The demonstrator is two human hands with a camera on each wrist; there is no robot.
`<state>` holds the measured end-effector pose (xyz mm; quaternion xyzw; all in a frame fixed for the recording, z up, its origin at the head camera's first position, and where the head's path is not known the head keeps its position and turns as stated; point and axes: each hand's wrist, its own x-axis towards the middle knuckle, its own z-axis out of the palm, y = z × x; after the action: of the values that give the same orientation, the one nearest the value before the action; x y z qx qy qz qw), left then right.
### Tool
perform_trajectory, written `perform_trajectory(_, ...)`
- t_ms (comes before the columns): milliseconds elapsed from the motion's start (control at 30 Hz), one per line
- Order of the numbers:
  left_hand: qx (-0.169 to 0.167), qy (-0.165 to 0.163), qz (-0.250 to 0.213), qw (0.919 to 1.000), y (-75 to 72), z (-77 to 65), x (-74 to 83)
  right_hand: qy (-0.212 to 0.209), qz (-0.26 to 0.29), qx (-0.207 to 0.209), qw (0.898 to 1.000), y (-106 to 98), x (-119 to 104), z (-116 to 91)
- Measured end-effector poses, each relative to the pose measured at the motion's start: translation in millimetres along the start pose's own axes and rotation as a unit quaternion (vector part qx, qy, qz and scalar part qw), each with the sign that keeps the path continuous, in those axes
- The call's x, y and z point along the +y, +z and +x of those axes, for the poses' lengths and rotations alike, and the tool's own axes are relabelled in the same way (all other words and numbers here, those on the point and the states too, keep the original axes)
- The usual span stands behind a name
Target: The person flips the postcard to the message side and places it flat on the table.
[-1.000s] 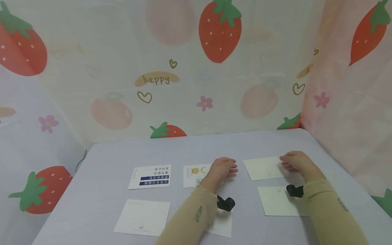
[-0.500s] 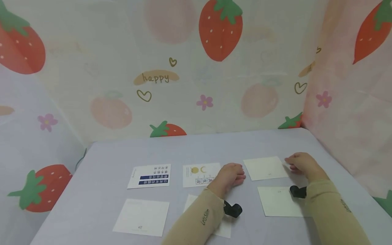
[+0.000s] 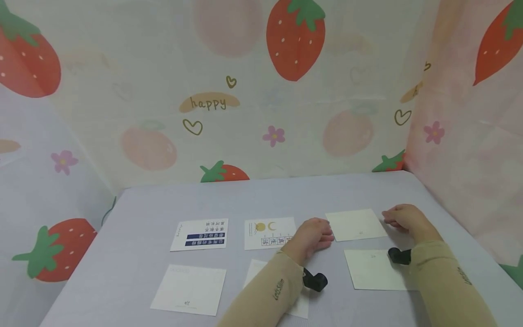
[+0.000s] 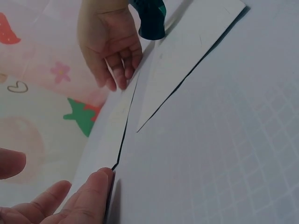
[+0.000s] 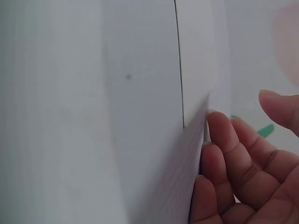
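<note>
Card (image 3: 355,225), pale and nearly blank, lies flat on the bench (image 3: 122,245) between the left hand (image 3: 309,238), relaxed fingers at the card's left edge, and the right hand (image 3: 407,221), loose beside its right; neither grasps anything. Nearer lies another pale card (image 3: 369,270).

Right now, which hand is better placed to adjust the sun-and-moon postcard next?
Probably left: the left hand is beside the sun-and-moon postcard; the right hand is across the far cream postcard.

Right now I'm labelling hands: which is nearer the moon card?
Left: the left hand is just right of the moon card; the right hand is beyond a cream card.
</note>
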<state>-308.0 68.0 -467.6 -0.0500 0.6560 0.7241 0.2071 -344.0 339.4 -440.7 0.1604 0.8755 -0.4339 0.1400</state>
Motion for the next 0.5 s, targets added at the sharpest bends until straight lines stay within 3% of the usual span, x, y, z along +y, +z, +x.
perform_trajectory(500, 0.003, -0.006, -0.011, 0.9999, 3.6, 1.0, 2.1, 0.015, 0.02, -0.024, 0.999, 1.0, -1.1, -3.6)
